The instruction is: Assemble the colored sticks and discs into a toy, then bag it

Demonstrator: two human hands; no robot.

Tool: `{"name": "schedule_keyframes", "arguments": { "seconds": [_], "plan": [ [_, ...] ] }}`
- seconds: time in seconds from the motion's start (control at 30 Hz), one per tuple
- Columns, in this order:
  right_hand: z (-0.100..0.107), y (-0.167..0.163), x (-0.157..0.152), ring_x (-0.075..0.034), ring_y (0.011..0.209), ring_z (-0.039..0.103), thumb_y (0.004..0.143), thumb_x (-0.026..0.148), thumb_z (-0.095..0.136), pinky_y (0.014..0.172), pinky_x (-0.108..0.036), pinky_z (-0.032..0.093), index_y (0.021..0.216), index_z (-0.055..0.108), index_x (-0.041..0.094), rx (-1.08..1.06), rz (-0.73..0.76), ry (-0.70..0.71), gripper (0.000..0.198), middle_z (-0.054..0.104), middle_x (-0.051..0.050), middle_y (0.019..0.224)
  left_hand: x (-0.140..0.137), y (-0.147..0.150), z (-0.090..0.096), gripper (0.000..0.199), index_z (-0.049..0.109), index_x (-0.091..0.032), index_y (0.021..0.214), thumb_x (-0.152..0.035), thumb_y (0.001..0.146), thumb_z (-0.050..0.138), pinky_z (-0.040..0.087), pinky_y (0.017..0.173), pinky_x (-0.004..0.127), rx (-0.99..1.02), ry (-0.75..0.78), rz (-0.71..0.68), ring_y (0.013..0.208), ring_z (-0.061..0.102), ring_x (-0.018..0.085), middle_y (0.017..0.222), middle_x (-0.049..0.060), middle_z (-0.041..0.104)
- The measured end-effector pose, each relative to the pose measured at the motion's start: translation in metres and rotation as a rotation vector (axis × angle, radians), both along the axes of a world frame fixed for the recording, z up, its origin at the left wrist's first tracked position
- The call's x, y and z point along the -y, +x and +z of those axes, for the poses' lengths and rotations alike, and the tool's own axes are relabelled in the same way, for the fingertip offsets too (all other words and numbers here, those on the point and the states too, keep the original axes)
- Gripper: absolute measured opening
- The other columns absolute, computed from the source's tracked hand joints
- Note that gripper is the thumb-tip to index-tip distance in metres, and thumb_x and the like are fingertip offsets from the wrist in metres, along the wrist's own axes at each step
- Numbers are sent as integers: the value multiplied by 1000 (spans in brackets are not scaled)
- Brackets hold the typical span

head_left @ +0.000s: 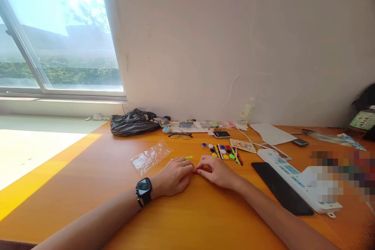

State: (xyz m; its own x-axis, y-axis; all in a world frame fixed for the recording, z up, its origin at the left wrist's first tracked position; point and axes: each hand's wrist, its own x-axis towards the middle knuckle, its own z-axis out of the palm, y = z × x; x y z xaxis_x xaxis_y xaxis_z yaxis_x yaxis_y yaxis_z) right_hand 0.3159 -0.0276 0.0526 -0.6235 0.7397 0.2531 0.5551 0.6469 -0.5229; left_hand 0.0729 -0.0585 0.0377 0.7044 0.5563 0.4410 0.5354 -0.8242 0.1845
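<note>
Bare forearms (102, 222) reach over orange table, fingertips meeting

From the near edge of the orange table (190, 222), both arms run inward until the hands nearly join. Left hand (172, 177) lies palm down, fingers bent and close together, with a ring (183, 163) on one finger and a dark watch (144, 187) at the wrist; its fingertips are partly hidden. Right hand (218, 172) brings thumb and forefinger together in a loop, the tips against the left hand's. Whether either grips anything cannot be told: whatever may sit between the tips is too small to see.

Just beyond the left fingers lies a thin green piece (187, 158); beyond the right hand, coloured discs (232, 156) and thin sticks (238, 157) are grouped on the tabletop. A clear plastic wrapper (150, 158) rests beyond the left wrist, and glasses (181, 135) lie farther back. Right of the right hand, a black slab (281, 187) lies beside a white power strip (295, 174)
</note>
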Motion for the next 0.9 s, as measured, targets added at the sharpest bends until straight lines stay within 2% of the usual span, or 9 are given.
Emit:
{"name": "schedule_keyframes", "arguments": {
  "seconds": [0.17, 0.33, 0.43, 0.5, 0.53, 0.6, 0.7, 0.77, 0.9],
  "plan": [
    [14, 9, -8, -18, 72, 56, 99, 47, 59, 66, -31, 43, 98, 77, 20, -123, -138, -33, 32, 73, -6, 95, 3, 0, 3, 26, 61, -25, 115, -12, 93, 54, 50, 88, 35, 29, -26, -14, 99, 64, 22, 110, 6, 70],
    [7, 11, -16, -19, 67, 53, 100, 58, 49, 62, -30, 38, 92, 74, 19, -171, -176, -246, 47, 64, -3, 74, 5, -1, 6, 30, 61, -25, 122, -18, 94, 59, 51, 88, 38, 54, -3, 21, 99, 64, 25, 110, 7, 70],
    [-5, 9, -13, -17, 61, 48, 97, 65, 48, 59, -29, 35, 97, 72, 18, -251, -252, -392, 53, 50, 2, 63, 7, -2, 10, 52, 53, -25, 137, -31, 89, 70, 52, 95, 43, 117, 14, 64, 107, 63, 29, 118, 10, 69],
    [-9, 8, -10, -15, 57, 43, 95, 69, 49, 58, -28, 34, 99, 71, 18, -296, -286, -441, 55, 45, 4, 61, 10, -4, 15, 66, 48, -24, 143, -38, 85, 76, 51, 99, 46, 142, 21, 66, 111, 62, 30, 125, 12, 67],
    [-8, 8, -8, -15, 56, 41, 94, 70, 49, 57, -28, 33, 95, 72, 18, -302, -294, -454, 57, 43, 5, 59, 11, -5, 17, 70, 47, -23, 145, -41, 84, 77, 50, 101, 47, 148, 23, 62, 113, 61, 31, 127, 12, 67],
    [-4, 9, -4, -13, 53, 37, 96, 74, 45, 56, -28, 30, 75, 70, 18, -282, -296, -484, 64, 38, 5, 54, 12, -6, 21, 74, 45, -22, 146, -45, 84, 77, 50, 102, 49, 160, 29, 59, 114, 60, 32, 128, 14, 66],
    [5, 11, -2, -12, 49, 34, 98, 78, 33, 54, -30, 26, 47, 54, 20, -264, -306, -540, 81, 32, 2, 46, 14, -7, 25, 76, 43, -22, 149, -49, 86, 76, 49, 103, 51, 172, 30, 60, 116, 59, 33, 130, 15, 65],
    [9, 12, -2, -12, 48, 34, 98, 79, 32, 53, -29, 25, 43, 48, 20, -307, -350, -536, 82, 33, 2, 45, 14, -7, 27, 75, 43, -22, 149, -50, 87, 75, 48, 103, 51, 172, 29, 65, 117, 59, 33, 133, 15, 64],
    [6, 13, -7, -11, 49, 32, 97, 77, 40, 53, -29, 24, 50, 56, 19, -395, -420, -509, 76, 35, 3, 48, 15, -7, 29, 69, 47, -23, 145, -51, 88, 74, 49, 103, 50, 160, 31, 47, 117, 59, 32, 133, 14, 64]
  ]
}}
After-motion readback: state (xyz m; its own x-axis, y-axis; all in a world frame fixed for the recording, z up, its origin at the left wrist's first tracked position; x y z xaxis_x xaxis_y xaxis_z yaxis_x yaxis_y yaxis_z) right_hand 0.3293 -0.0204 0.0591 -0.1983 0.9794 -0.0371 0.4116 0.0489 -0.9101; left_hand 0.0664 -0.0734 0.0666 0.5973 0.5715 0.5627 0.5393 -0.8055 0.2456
